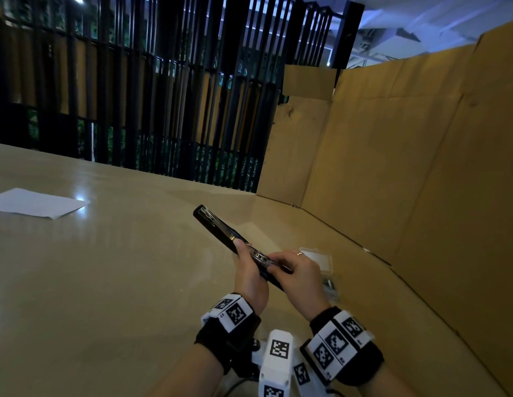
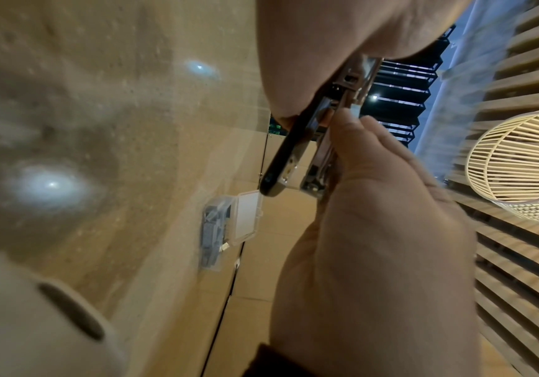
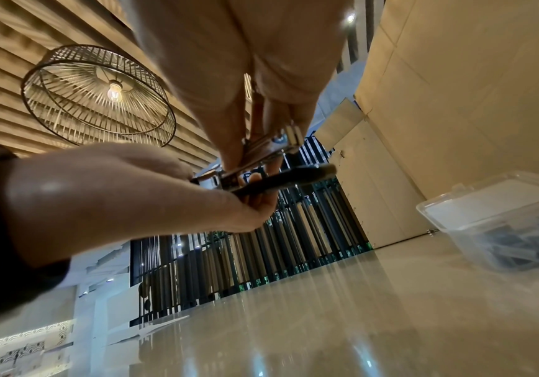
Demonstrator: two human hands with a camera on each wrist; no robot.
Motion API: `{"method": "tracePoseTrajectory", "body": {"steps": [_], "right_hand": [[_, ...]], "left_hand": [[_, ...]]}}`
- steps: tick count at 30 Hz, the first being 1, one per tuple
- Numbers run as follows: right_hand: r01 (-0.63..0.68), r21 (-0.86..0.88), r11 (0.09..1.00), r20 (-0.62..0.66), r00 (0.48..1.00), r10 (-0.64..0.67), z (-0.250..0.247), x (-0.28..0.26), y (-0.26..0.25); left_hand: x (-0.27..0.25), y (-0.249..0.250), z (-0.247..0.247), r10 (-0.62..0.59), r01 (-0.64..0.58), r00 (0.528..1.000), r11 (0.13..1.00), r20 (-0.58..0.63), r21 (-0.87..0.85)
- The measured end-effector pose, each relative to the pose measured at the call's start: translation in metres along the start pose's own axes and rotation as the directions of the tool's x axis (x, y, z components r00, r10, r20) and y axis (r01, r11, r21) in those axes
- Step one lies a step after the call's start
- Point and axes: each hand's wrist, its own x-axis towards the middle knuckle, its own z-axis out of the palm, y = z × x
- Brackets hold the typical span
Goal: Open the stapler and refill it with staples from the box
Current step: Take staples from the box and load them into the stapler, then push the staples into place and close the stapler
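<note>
A black stapler (image 1: 218, 230) is held above the table, swung open, with its top arm pointing up and left. My left hand (image 1: 249, 270) grips it from below around the middle, thumb on the upper edge. My right hand (image 1: 298, 273) pinches the silver metal magazine (image 3: 261, 150) at the near end. The left wrist view shows the black arm (image 2: 284, 158) spread apart from the metal channel. A clear plastic staple box (image 1: 318, 259), lid open, lies on the table just right of my hands, with grey staple strips inside (image 2: 212, 229); it also shows as the box (image 3: 503, 224).
A white sheet of paper (image 1: 37, 203) lies at the far left of the table (image 1: 120, 267). A tall cardboard wall (image 1: 407, 153) closes off the right side and back right. Black slatted railing (image 1: 163, 96) stands behind the table.
</note>
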Motion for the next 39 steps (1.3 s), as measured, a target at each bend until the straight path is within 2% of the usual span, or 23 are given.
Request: {"method": "tracePoseTrajectory", "body": {"steps": [4,10,13,16,20,28,30,32,34,39], "right_hand": [[-0.088,0.030,0.996,-0.025,0.996,0.089,0.001,-0.001,0.002],[-0.226,0.101,0.969,0.010,0.974,0.226,-0.001,-0.003,0.005],[-0.201,0.103,0.974,-0.024,0.979,0.205,-0.003,-0.004,0.005],[-0.141,0.023,0.990,-0.054,0.988,0.142,-0.004,-0.004,0.004],[-0.083,-0.080,0.993,-0.002,0.997,0.083,-0.005,-0.005,-0.001],[-0.123,-0.064,0.990,0.005,0.992,0.123,-0.008,-0.002,0.000],[-0.060,-0.156,0.986,0.046,0.997,0.068,-0.013,-0.002,0.002],[0.030,-0.252,0.967,0.156,0.988,0.010,-0.021,-0.001,0.002],[0.070,-0.307,0.949,0.253,0.967,0.010,-0.028,0.001,0.000],[-0.078,-0.329,0.941,0.222,0.962,0.158,-0.027,-0.002,-0.002]], "left_hand": [[-0.002,0.000,0.001,0.012,-0.012,1.000,1.000,-0.014,-0.001],[-0.003,-0.001,0.002,0.005,-0.005,1.000,1.000,-0.015,-0.012],[-0.003,-0.001,0.003,0.005,-0.005,1.000,1.000,-0.020,-0.018],[-0.004,-0.001,0.003,0.020,-0.020,0.999,1.000,-0.029,0.012],[-0.005,0.004,0.004,0.032,-0.032,0.999,0.999,-0.032,0.021],[-0.011,0.009,0.006,0.046,-0.044,0.999,0.995,-0.019,0.087],[-0.011,0.011,0.005,0.058,-0.057,0.998,0.992,-0.008,0.108],[-0.012,0.012,0.004,0.069,-0.069,0.998,0.991,0.004,0.114],[-0.012,0.012,0.002,0.070,-0.071,0.997,0.990,0.006,0.118],[-0.013,0.013,-0.001,0.154,-0.149,0.988,0.976,-0.021,0.158]]}}
